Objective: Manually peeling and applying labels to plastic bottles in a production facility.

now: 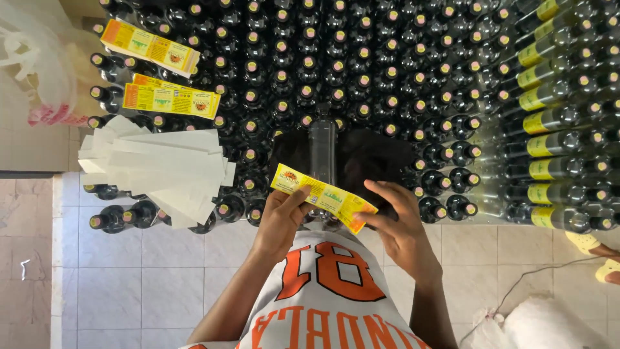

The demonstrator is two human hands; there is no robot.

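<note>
Head view: label-fitting step in hand, yellow label [323,196] pinched at its two ends by left hand [281,218] and right hand [395,216], stretched across the clear bottle [322,143] lying before the dark bottles [361,64]; next, presumably, level alignment and smooth pressing.

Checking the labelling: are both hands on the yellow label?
Yes: the left hand and right hand each pinch an end of the yellow label.
</note>
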